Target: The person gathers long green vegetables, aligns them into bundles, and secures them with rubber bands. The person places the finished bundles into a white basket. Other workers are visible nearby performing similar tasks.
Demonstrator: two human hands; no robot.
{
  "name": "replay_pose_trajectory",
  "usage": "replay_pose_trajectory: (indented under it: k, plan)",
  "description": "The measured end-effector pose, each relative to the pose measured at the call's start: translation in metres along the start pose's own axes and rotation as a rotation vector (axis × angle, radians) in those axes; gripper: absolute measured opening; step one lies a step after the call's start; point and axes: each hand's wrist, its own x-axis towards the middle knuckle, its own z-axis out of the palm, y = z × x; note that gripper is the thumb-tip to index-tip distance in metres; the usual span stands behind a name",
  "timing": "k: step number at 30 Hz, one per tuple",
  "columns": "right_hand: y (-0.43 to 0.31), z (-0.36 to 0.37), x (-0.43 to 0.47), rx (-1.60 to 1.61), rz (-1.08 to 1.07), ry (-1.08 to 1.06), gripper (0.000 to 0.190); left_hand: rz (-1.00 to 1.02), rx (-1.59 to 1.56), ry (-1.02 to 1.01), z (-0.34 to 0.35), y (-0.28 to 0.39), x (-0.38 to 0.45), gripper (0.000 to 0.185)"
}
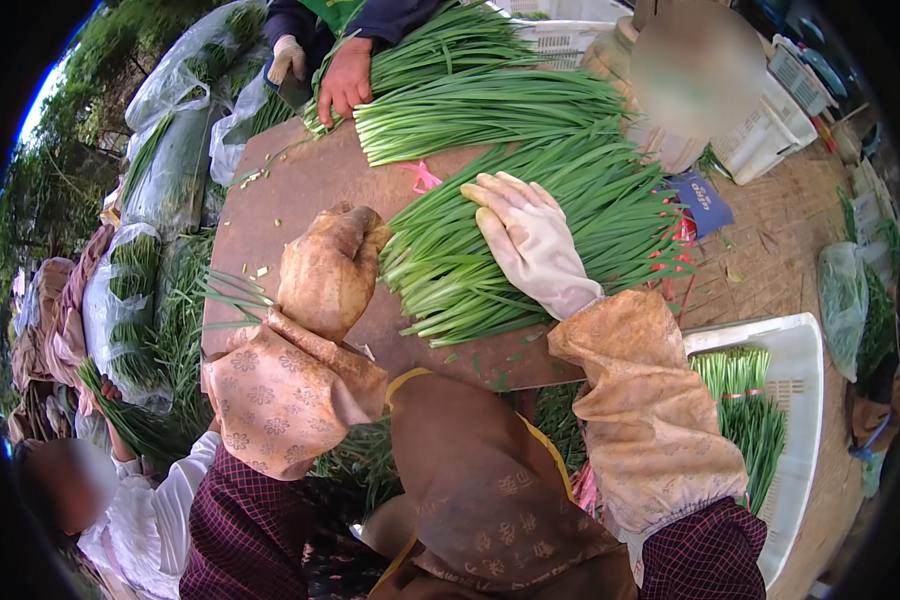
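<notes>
My right hand [521, 240], in a stained white rubber glove, lies palm down with fingers extended on a loose pile of garlic chives [450, 255]. Beside the pale stem ends, my left hand [330, 270] is curled into a fist in a brown-stained glove. Its fingers face away, so anything inside them is hidden. A few loose green stalks [232, 300] stick out beside the left wrist. Both hands are over a brown board [270, 195]. Pink plastic tape [424, 178] shows beyond the pile, and red tape strands [675, 232] lie at the leaf tips.
Across the board, a person's bare hand [345, 82] presses another chive pile [487, 105]; their gloved hand [286, 61] holds a blade. A white plastic crate [806, 405] with tied chives stands at right. Plastic-wrapped bundles [135, 300] lie left. Another person [150, 502] holds chives at lower left.
</notes>
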Motion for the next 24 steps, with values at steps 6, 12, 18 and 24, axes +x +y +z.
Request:
replay_pose_trajectory:
  k: [6,12,18,24]
  plan:
    - [-0.002,0.001,0.006,0.089,-0.034,-0.007,0.033,-0.499,-0.289,0.390,-0.094,-0.127,-0.074,0.022]
    - [-0.001,-0.014,0.007,0.095,-0.029,-0.099,0.035,-0.579,0.235,0.694,-0.106,-0.250,-0.159,0.047]
    - [-0.009,-0.030,0.000,0.045,-0.032,-0.177,0.047,-0.376,-0.546,0.378,-0.033,-0.045,-0.108,0.053]
    - [-0.006,-0.034,-0.007,0.051,-0.039,-0.180,0.051,-0.069,-0.400,0.343,0.002,0.041,-0.079,0.022]
